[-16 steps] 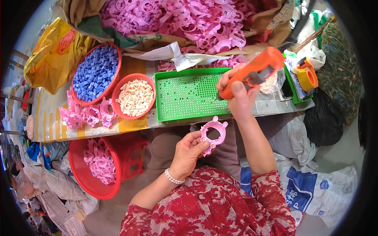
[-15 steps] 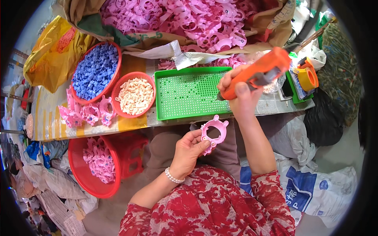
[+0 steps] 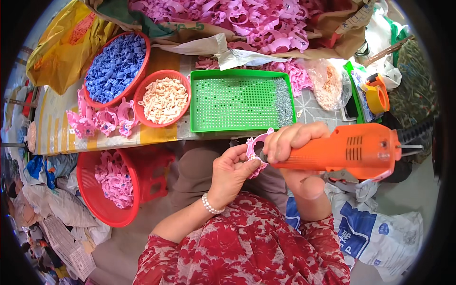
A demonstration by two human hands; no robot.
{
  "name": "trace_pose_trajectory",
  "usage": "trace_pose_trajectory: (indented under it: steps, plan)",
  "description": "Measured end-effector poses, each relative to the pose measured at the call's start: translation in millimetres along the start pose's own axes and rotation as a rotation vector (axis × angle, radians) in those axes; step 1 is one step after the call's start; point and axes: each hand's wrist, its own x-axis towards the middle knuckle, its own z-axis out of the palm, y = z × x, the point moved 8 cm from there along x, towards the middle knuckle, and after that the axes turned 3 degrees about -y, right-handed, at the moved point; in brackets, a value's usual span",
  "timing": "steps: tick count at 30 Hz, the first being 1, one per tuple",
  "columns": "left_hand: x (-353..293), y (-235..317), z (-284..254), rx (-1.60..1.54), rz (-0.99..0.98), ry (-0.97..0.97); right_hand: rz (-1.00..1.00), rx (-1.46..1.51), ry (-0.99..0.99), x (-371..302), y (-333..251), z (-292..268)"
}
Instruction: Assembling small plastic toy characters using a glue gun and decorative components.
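Observation:
Between thumb and fingers, my left hand (image 3: pixel 232 172) pinches a pink plastic ring part (image 3: pixel 250 148) above my lap. My right hand (image 3: pixel 299 152) is wrapped round an orange electric screwdriver (image 3: pixel 346 148), held nearly level. Its dark tip end is at the ring part, by my left thumb; my right fingers partly cover the ring, and I cannot tell whether the bit touches it. Just beyond my hands, a green perforated tray (image 3: pixel 237 129) lies on the table, with small silvery pieces, apparently screws, heaped at its right end.
Red baskets hold blue parts (image 3: pixel 116 69) and cream parts (image 3: pixel 164 100). Pink parts (image 3: pixel 107 121) stand at the table's left edge. A large red basket (image 3: pixel 135 190) with pink pieces sits below. A sack of pink parts (image 3: pixel 266 23) lies behind; tape (image 3: pixel 375 97) is at right.
My right hand has brought the screwdriver down from above the tray to the ring part, turning it level. The ring in my left hand has tilted, and the tray's silvery pieces are now uncovered.

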Motion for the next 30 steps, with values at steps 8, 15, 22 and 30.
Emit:
trace_pose_trajectory:
  steps: [8, 15, 22, 30]
  plan:
    - [0.1, 2.9, -2.6, 0.016, 0.038, -0.002, 0.070, 0.014, 0.052, -6.1, 10.5, 2.0]
    - [-1.2, 6.0, -1.6, 0.026, 0.070, 0.000, 0.118, 0.014, 0.105, -11.1, 21.6, -0.7]
    - [-3.6, 5.8, -1.0, 0.021, 0.084, 0.027, 0.135, 0.017, 0.124, -14.0, 25.7, -0.2]
    - [-7.4, 0.1, -3.5, 0.010, 0.073, 0.063, 0.118, 0.047, 0.034, -16.4, 26.0, 4.1]
